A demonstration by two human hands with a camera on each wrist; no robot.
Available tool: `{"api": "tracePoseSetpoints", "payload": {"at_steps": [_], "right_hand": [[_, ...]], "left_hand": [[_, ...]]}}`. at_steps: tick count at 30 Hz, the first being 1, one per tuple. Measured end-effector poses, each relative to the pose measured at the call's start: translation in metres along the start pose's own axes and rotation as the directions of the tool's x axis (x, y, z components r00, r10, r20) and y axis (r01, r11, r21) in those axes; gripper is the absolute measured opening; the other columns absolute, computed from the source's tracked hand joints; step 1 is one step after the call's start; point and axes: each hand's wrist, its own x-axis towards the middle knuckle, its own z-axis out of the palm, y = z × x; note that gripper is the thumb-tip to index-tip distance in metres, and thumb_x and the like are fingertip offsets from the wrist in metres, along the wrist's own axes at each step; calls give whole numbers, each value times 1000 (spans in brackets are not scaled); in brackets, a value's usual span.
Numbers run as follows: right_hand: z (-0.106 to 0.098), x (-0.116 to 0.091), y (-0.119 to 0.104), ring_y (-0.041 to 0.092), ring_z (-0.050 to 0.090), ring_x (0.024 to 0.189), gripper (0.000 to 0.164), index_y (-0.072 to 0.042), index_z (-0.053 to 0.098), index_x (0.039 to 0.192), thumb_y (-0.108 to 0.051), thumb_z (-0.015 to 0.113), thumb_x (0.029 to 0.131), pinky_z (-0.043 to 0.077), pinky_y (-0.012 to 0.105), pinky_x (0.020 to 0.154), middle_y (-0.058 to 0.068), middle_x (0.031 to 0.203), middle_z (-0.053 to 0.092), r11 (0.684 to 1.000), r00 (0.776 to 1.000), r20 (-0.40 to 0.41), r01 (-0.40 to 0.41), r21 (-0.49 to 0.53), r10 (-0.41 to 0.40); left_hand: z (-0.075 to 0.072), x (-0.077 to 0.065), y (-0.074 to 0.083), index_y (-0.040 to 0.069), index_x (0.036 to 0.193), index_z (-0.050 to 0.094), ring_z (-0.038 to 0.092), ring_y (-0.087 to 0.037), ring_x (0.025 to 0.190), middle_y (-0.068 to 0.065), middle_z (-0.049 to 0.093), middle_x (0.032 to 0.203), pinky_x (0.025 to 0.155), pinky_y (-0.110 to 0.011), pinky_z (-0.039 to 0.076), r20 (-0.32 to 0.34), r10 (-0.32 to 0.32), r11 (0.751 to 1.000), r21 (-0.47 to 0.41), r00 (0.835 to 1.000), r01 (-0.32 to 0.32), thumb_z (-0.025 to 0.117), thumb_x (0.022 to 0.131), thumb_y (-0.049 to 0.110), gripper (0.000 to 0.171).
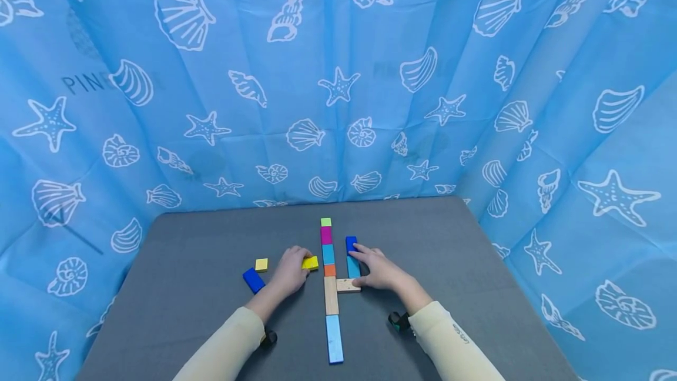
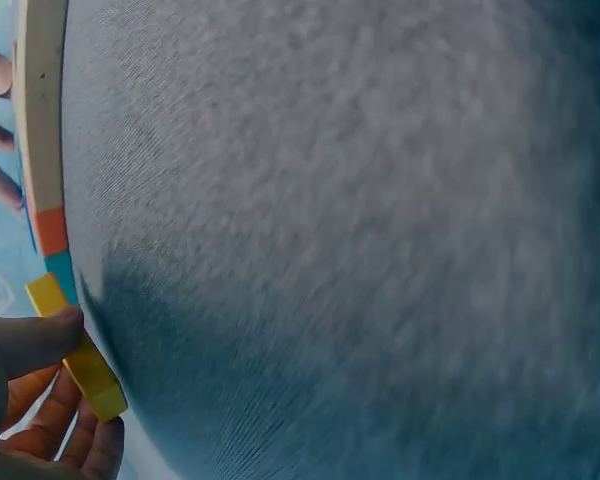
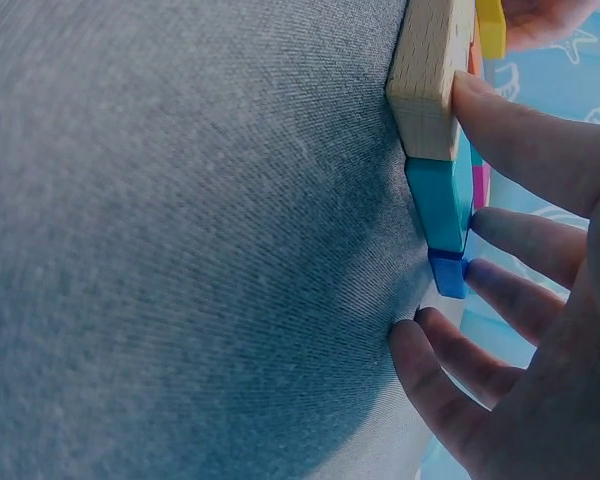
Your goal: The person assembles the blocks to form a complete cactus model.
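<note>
My left hand (image 1: 288, 272) pinches a yellow block (image 1: 312, 263) between thumb and fingers, just left of a column of blocks on the table. That column runs from a light green block (image 1: 325, 222) through magenta, teal, orange (image 1: 329, 270) and plain wood (image 1: 331, 296) to a long light blue block (image 1: 334, 340). A short wooden block (image 1: 345, 286) juts right from it, and a teal block (image 1: 353, 267) and a dark blue block (image 1: 351, 243) extend up from there. On these rest the thumb and spread fingertips of my right hand (image 3: 570, 270), thumb on the wooden one.
Left of my left hand lie a pale yellow square block (image 1: 261, 264) and a dark blue block (image 1: 254, 280). The grey table (image 1: 439, 240) ends at the back against a blue shell-print curtain (image 1: 338, 151). Dark wrist devices (image 1: 399, 321) sit under both forearms.
</note>
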Motion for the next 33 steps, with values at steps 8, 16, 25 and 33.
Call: {"api": "tracePoseSetpoints", "payload": {"at_steps": [8, 16, 25, 33], "right_hand": [[-1, 1, 0, 37, 31, 147, 75, -20, 45, 153, -37, 79, 88, 37, 63, 110, 5, 165, 31, 1000, 1000, -2, 11, -2, -11], [0, 1, 1, 37, 31, 147, 76, -20, 45, 154, -38, 78, 88, 37, 63, 110, 5, 165, 30, 1000, 1000, 5, 12, -1, -12], [1, 0, 2, 37, 31, 147, 75, -20, 45, 154, -39, 78, 89, 37, 62, 111, 5, 166, 30, 1000, 1000, -1, 20, -14, -20], [1, 0, 2, 37, 31, 147, 76, -21, 45, 154, -38, 78, 88, 37, 63, 111, 5, 165, 30, 1000, 1000, -6, 10, -6, -10]], "left_hand": [[8, 3, 1, 11, 118, 71, 55, -26, 110, -8, 63, 122, 102, -45, 49, 19, 30, 1000, -8, 999, -29, 76, 88, 1, 31], [8, 1, 3, 10, 117, 72, 55, -27, 109, -9, 63, 120, 101, -46, 50, 18, 27, 999, -37, 999, -26, 77, 87, 1, 32], [8, 1, 3, 12, 118, 71, 55, -26, 109, -8, 63, 121, 101, -46, 49, 18, 39, 998, -47, 999, -38, 77, 88, 4, 32], [7, -1, 1, 12, 128, 66, 55, -29, 117, -11, 59, 131, 104, -50, 48, 8, 62, 994, -96, 998, -61, 81, 86, 12, 45]]}}
